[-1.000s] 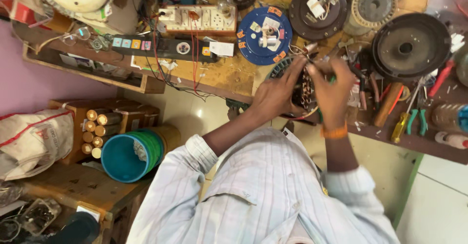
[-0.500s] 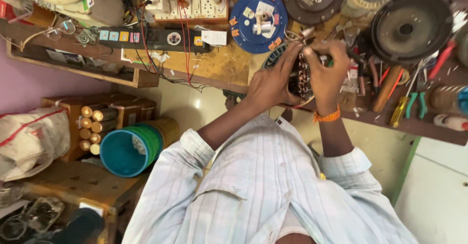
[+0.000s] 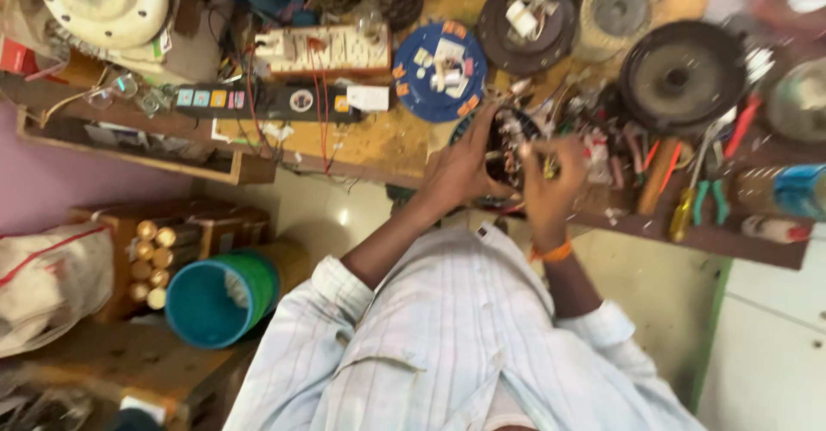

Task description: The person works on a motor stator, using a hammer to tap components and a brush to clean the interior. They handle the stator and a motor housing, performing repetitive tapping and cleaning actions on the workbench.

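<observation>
While each hand grips a wound motor core, cluttered wooden workbench, pink wall.

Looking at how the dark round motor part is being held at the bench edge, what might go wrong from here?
1. The dark round motor part sits at the bench edge, held between the left hand and right hand; a slipped grip might drop it.
2. Screwdrivers and pliers lie close by the right hand and could get knocked off.
3. The picture is blurred, so the thin wires at the part may be easy to snag.
</observation>
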